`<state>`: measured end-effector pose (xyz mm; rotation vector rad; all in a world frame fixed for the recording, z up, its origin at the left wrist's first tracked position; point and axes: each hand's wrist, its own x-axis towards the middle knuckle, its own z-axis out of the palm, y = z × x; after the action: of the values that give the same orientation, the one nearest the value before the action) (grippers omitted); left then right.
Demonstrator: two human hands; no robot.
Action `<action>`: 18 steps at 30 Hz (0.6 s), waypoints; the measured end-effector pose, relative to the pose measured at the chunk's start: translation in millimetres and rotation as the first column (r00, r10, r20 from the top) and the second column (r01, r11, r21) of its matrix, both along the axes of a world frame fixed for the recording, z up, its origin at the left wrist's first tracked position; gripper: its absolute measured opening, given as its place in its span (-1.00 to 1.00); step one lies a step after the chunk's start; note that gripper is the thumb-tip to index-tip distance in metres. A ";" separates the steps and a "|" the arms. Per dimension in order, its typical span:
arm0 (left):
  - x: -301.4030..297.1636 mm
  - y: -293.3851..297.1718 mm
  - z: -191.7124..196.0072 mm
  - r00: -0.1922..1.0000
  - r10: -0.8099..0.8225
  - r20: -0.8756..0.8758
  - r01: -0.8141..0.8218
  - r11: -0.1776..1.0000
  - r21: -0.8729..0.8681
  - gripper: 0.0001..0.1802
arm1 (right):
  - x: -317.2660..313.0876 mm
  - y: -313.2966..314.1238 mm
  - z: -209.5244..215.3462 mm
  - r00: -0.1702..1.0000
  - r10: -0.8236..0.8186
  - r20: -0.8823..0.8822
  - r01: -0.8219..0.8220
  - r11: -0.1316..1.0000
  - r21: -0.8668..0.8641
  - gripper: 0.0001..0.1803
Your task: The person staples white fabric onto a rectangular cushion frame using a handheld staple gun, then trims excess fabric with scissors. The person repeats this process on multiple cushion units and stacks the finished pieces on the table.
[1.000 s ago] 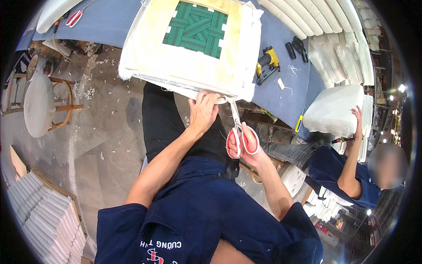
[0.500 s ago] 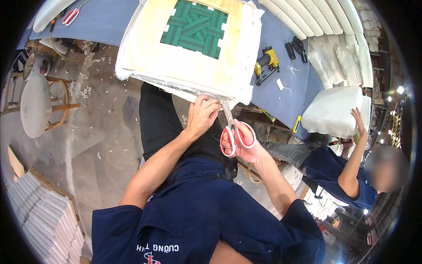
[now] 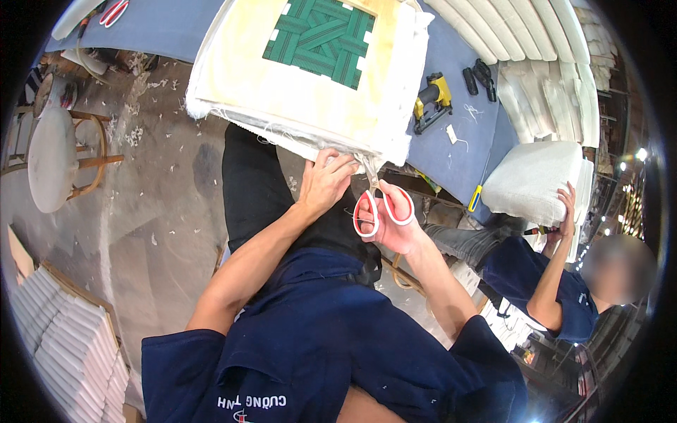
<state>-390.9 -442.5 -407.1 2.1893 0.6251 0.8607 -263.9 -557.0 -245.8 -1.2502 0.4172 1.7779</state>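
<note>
A seat cushion (image 3: 240, 70) with a pale wooden base lies underside up at the table's near edge, with woven green webbing (image 3: 321, 41) across its opening. White fabric with frayed threads hangs along its near edge. My left hand (image 3: 326, 182) pinches that fabric edge close to the near right corner. My right hand (image 3: 395, 222) has its fingers through the red-and-white handles of a pair of scissors (image 3: 374, 185). The handles are spread, and the blades reach into the fabric edge just right of my left fingers.
On the blue table (image 3: 462, 137) lie a yellow and black staple gun (image 3: 433, 102) and black clips (image 3: 480, 79). Padded white panels (image 3: 493, 32) line the far right. A co-worker (image 3: 550, 282) touches a pale cushion (image 3: 534, 181). A round stool (image 3: 53, 158) stands at left.
The scissors have turned slightly and their handles are spread wider. My left hand stays at the fabric edge. The co-worker's raised hand has come down onto the pale cushion.
</note>
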 end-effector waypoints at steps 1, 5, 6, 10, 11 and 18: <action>0.2 -0.8 0.0 1.000 -0.006 -0.007 0.006 1.000 -0.019 -0.60 | -2.0 -1.3 -2.4 1.000 0.004 0.008 -0.004 1.000 0.003 -0.31; 0.9 -0.6 -1.4 1.000 -0.006 -0.025 0.006 1.000 -0.010 -0.61 | -1.9 -3.2 -2.3 0.998 0.022 -0.055 -0.022 1.000 0.007 -0.30; 1.4 -0.6 -2.0 1.000 -0.006 -0.017 0.006 1.000 -0.002 -0.61 | 0.8 -6.0 -4.2 0.997 0.034 -0.076 -0.032 0.999 0.023 -0.30; 2.0 -0.3 -0.4 1.000 -0.005 -0.011 0.005 1.000 0.013 -0.61 | 2.2 -11.4 -7.2 0.996 0.040 -0.082 -0.036 0.998 0.052 -0.30; 1.8 -1.1 -0.5 1.000 -0.006 -0.016 0.006 1.000 0.011 -0.61 | 2.9 -11.8 -9.5 0.996 0.041 -0.076 -0.037 0.998 0.053 -0.30; 2.5 -1.6 1.3 0.999 0.021 -0.046 -0.021 1.000 -0.002 -0.64 | 0.0 -6.0 -14.6 0.996 0.081 -0.043 -0.080 0.997 0.021 -0.33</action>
<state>-388.4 -444.1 -405.8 2.2093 0.6721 0.8217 -263.9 -563.0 -260.4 -1.2323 0.3786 1.8755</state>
